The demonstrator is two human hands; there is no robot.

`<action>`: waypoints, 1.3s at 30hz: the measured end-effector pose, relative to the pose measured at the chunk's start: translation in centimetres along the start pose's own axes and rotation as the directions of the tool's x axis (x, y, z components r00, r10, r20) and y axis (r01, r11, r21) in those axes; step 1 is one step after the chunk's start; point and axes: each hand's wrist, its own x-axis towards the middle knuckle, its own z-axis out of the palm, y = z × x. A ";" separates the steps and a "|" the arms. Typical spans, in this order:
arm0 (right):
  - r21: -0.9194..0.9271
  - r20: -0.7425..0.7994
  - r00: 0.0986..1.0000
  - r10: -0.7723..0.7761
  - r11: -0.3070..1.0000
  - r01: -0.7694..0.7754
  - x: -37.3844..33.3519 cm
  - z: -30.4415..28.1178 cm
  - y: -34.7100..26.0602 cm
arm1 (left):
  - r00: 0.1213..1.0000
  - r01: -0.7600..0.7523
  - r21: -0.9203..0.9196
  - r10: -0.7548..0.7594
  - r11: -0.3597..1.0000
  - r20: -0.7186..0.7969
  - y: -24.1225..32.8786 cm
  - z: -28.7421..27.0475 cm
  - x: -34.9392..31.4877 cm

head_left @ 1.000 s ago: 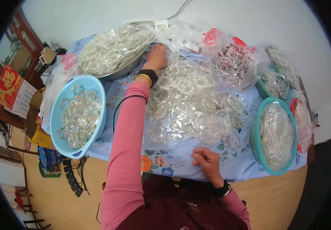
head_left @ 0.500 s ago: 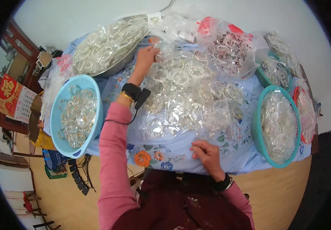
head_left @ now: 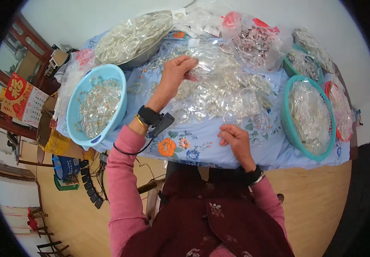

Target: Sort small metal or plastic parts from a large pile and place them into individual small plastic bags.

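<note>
A clear plastic bag [head_left: 205, 60] is pinched at its near-left edge between the thumb and fingers of my left hand [head_left: 177, 76]. It lies over the far part of a spread pile of clear-bagged jewellery [head_left: 219, 96], whose silvery pieces look like bracelets or bangles; glare blurs them. My right hand [head_left: 237, 142] hovers at the near side of this pile, above the flowered cloth. Its fingers are curled in, with nothing showing in them. On my left wrist are a black band and a yellow bangle.
A blue basin [head_left: 123, 92] of beaded jewellery stands at left, a metal tray [head_left: 140, 58] heaped with bagged pieces behind it. A red-and-clear bag [head_left: 279, 55] of dark beads sits far right of centre. A teal basket [head_left: 285, 113] is at right. Blue flowered cloth [head_left: 219, 158] covers the table.
My left hand has come nearer and to the right, drawing the clear bag over the pile. My right hand stays curled by the near side. The view has tilted slightly.
</note>
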 end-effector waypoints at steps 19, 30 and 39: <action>0.409 -0.021 0.998 0.055 0.912 -0.042 1.2 0.4 -2.5 | 0.834 -0.526 0.755 0.412 0.391 0.368 -6.2 -1.6 -6.2; 0.413 -0.061 0.997 0.042 0.911 -0.013 3.3 2.2 -2.8 | 0.973 -0.099 0.517 0.192 0.850 -0.130 -5.5 0.9 -5.4; 0.388 -0.033 0.999 0.017 0.921 -0.003 3.2 3.1 -4.4 | 0.985 0.132 -0.255 -0.156 0.958 -0.074 -2.5 0.8 -7.6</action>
